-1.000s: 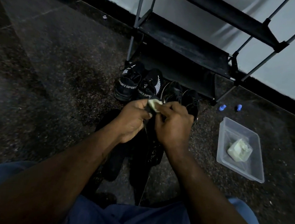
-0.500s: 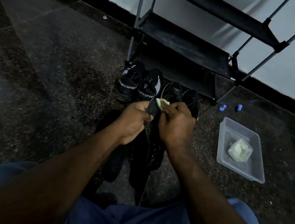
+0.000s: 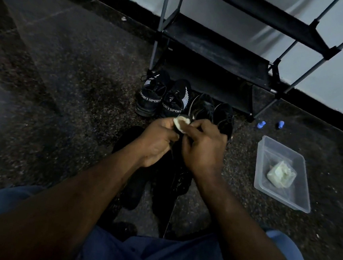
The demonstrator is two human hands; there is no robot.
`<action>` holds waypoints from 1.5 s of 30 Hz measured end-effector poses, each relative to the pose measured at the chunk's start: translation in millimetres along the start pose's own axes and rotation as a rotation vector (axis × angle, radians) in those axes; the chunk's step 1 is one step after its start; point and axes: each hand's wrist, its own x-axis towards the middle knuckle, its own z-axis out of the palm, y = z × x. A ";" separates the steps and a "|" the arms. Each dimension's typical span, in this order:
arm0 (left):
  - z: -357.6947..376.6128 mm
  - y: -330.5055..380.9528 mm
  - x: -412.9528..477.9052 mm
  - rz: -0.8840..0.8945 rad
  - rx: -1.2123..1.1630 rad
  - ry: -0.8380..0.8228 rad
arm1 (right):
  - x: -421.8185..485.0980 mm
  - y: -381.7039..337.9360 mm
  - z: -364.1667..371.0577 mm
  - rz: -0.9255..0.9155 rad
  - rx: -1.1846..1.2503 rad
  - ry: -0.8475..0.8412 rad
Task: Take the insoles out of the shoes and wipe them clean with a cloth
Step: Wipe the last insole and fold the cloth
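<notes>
The left hand [image 3: 157, 141] is gripping the upper end of a black insole [image 3: 174, 151] at the centre of the frame, with its fingers curled round it. The insole is hanging edge-on toward the lower centre. The right hand [image 3: 202, 147] is pinching a pale cloth [image 3: 180, 123] and pressing it against the top of the insole, directly above both hands. Further dark insoles [image 3: 133, 180] are lying flat on the speckled floor [image 3: 75, 100] beneath the forearms; their exact number cannot be told in the low light. A pair of black sneakers [image 3: 151, 96] with white "SPORT" lettering is standing just above the hands, heels toward the camera. A second pair of black shoes [image 3: 204, 108] is standing just to its right. Both pairs are sitting at the foot of a black shoe rack [image 3: 215, 50] in the upper centre of the frame. A clear plastic tray [image 3: 297, 201] is resting on the floor at the right and is holding a crumpled pale rag [image 3: 279, 174]. Two small blue objects [image 3: 260, 124] are lying above the tray, near the rack's leg.
</notes>
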 end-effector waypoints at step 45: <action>0.4 6.0 -8.7 -0.149 -0.217 -0.121 | 11.2 -33.5 -18.3 0.506 0.499 0.074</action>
